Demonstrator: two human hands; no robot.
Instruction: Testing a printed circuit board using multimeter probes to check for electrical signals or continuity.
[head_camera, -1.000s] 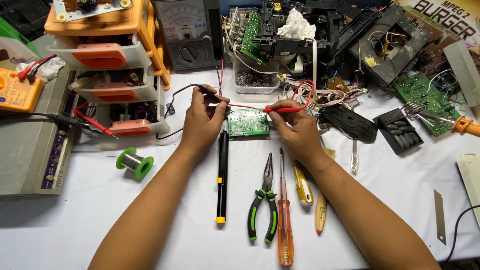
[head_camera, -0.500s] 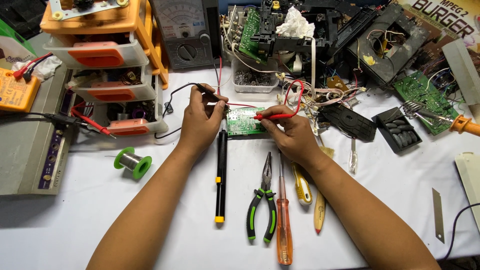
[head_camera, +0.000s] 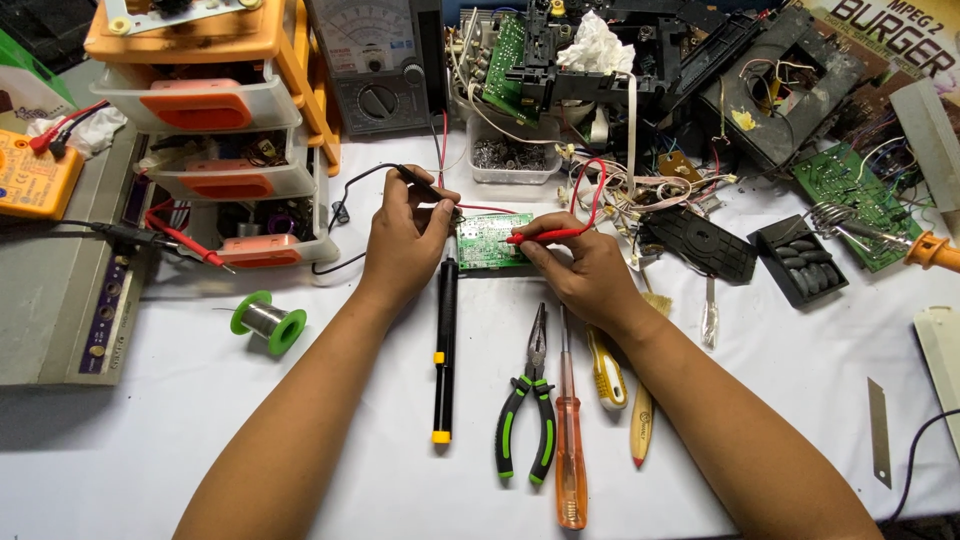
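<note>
Your left hand (head_camera: 405, 240), just left of frame centre, is closed around a black test probe (head_camera: 425, 183); its tip points down-right toward the upper left corner of the small green circuit board (head_camera: 493, 242). Whether the tip touches the board cannot be told. Your right hand (head_camera: 580, 272), just right of centre, pinches a red test probe (head_camera: 545, 236) between thumb and fingers, laid nearly level across the board with its tip over the board's middle. The board lies flat on the white tabletop (head_camera: 150, 440) at frame centre, between both hands, with your right fingertips at its right edge.

Below the board, in the lower centre, tools lie side by side: a black pen-shaped tool with a yellow end (head_camera: 443, 350), green-handled pliers (head_camera: 527, 415), an orange-handled screwdriver (head_camera: 569, 440), a yellow-handled tool (head_camera: 605, 365) and a small brush (head_camera: 643, 420). A green spool of solder (head_camera: 267, 322) rests left of centre. An orange and clear drawer unit (head_camera: 215, 130) stands at upper left, an analogue meter (head_camera: 375, 60) at top centre, and a yellow meter (head_camera: 35, 175) at the far left edge. Opened electronics and loose wiring (head_camera: 640, 60) crowd the top right. A soldering iron with an orange handle (head_camera: 925, 250) lies at the right edge.
</note>
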